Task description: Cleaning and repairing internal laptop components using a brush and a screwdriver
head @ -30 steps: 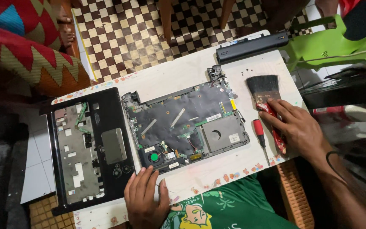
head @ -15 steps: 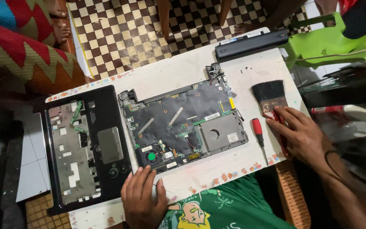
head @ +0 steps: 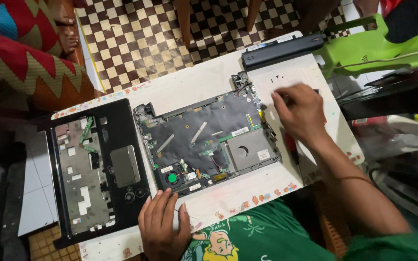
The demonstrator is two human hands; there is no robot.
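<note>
A white table (head: 204, 82) fills the middle of the view over a checkered floor (head: 136, 34). On it, left, lies a black laptop top cover (head: 97, 169), turned inner side up, apparently set aside to bare the works. Beside it sits the opened laptop base (head: 204, 140), board and green-hubbed fan (head: 171, 178) exposed. A long black battery (head: 281, 50) lies at the far edge, out of the way. The left hand (head: 163, 227) rests flat, fingers loose, on the near table edge, touching the base's near rim, seemingly steadying it. The right hand (head: 302, 112) hovers right of the base, fingers curled; whether it grips anything I cannot tell. A red-handled screwdriver (head: 291, 145) lies beneath its wrist.
</note>
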